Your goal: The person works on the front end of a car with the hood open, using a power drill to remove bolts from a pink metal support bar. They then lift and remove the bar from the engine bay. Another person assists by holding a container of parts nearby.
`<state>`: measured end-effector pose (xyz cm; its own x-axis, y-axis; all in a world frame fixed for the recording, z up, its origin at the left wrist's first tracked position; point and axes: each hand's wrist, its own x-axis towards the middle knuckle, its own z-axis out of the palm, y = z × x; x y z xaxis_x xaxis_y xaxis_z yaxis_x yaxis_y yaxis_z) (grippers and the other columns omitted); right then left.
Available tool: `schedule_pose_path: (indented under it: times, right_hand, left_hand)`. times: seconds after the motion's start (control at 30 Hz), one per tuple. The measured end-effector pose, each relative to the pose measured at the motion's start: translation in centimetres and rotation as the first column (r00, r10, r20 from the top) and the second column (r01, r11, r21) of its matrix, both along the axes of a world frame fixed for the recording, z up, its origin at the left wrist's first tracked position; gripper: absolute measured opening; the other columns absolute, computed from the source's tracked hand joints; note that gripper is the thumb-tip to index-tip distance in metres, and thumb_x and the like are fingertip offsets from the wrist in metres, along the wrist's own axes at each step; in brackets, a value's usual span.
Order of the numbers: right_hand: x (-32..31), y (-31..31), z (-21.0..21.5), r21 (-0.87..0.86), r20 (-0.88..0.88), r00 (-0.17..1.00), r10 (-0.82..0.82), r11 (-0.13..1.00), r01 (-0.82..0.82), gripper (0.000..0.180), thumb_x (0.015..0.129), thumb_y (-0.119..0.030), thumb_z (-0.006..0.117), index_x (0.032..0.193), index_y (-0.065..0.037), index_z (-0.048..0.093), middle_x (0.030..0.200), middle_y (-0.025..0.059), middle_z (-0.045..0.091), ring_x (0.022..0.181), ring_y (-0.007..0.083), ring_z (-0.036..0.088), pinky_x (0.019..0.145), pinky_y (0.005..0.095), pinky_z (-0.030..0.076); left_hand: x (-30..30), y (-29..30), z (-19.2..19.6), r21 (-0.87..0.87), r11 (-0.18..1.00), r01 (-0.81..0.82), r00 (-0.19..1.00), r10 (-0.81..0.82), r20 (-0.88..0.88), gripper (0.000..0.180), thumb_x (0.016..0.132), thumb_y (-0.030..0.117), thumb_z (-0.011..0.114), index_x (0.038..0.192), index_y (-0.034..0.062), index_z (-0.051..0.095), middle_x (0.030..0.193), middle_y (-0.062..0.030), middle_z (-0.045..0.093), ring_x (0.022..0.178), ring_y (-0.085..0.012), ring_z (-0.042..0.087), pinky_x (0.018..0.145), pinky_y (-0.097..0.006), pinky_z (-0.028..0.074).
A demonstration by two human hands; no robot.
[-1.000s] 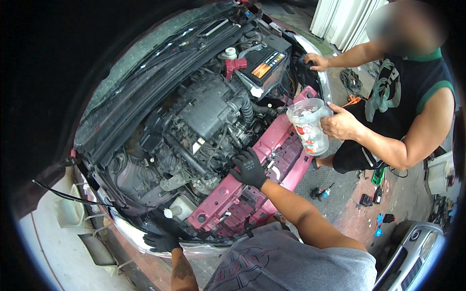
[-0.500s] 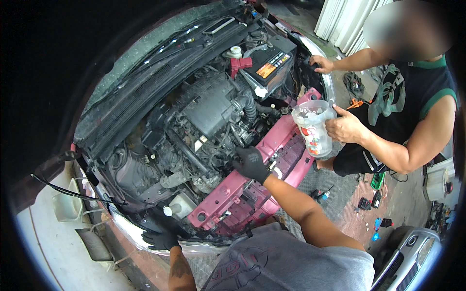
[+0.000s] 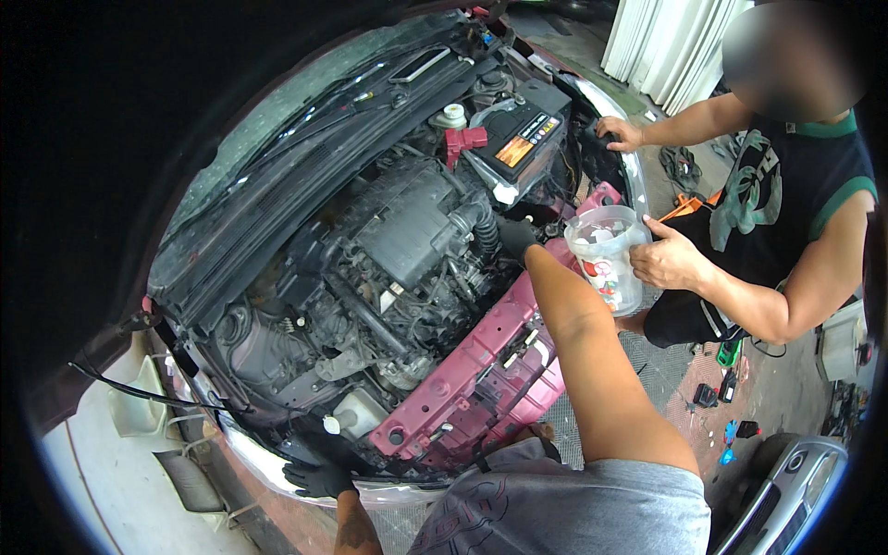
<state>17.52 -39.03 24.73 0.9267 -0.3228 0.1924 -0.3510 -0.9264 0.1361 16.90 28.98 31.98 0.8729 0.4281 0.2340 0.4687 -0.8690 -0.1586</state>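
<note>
My left hand, in a black glove, lies with its fingers spread on the front edge of the car, near the white-capped reservoir. My right arm stretches across the pink front crossmember. At its end my gloved right hand is down in the engine bay, beside the ribbed black air hose and in front of the battery. Its fingers are hidden, so I cannot see what they touch. Just right of it, a co-worker's hand holds a clear plastic pitcher over the crossmember.
The engine cover fills the middle of the bay. The co-worker's other hand rests on the car's far side edge. Tools and an orange-handled item lie on the floor. A silver car stands at the lower right.
My right hand has moved from the middle of the crossmember, farther away and right, to beside the air hose. My left hand stays on the front edge. The co-worker still holds the pitcher.
</note>
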Motion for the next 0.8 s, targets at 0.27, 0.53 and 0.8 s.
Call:
schedule_pose_path:
  times: [0.27, 0.53, 0.8]
  right_hand:
    - [-2.5, 8.0, 6.4, 0.84, 0.12, 0.938, -0.325, 0.537, 0.079, 0.033, 0.09, -0.024, 0.058, 0.107, 0.003, 0.066, 0.09, 0.0205, 0.071, 0.085, 0.0346, 0.068, 0.078, 0.0457, 0.052]
    - [-7.7, 21.7, 5.3, 0.529, 0.507, 0.862, 0.032, 0.778, -0.34, 0.022, 0.085, -0.02, 0.065, 0.097, -0.003, 0.07, 0.085, 0.0193, 0.07, 0.08, 0.0375, 0.068, 0.072, 0.0461, 0.052]
    - [-7.8, 23.0, 5.1, 0.38, 0.46, 0.87, 0.175, 0.847, -0.371, 0.016, 0.083, -0.018, 0.068, 0.095, -0.007, 0.066, 0.078, 0.0121, 0.067, 0.072, 0.0345, 0.063, 0.07, 0.0477, 0.047]
  left_hand:
    - [-0.1, 0.6, -1.4, -0.123, 0.989, 0.079, 0.994, -0.069, 0.083, 0.083, 0.092, 0.058, 0.05, 0.15, 0.0007, 0.033, 0.158, -0.0183, 0.03, 0.15, -0.0334, 0.02, 0.119, -0.056, 0.011]
    - [0.9, -1.8, 1.1, -0.165, 0.98, 0.112, 0.993, -0.104, 0.061, 0.087, 0.089, 0.058, 0.052, 0.146, -0.0045, 0.036, 0.155, -0.0216, 0.032, 0.148, -0.0365, 0.022, 0.118, -0.059, 0.009]
    - [0.5, -0.8, -0.7, -0.185, 0.971, 0.153, 0.975, -0.117, 0.19, 0.088, 0.087, 0.061, 0.052, 0.146, -0.0038, 0.038, 0.155, -0.0212, 0.034, 0.149, -0.0345, 0.022, 0.118, -0.059, 0.007]
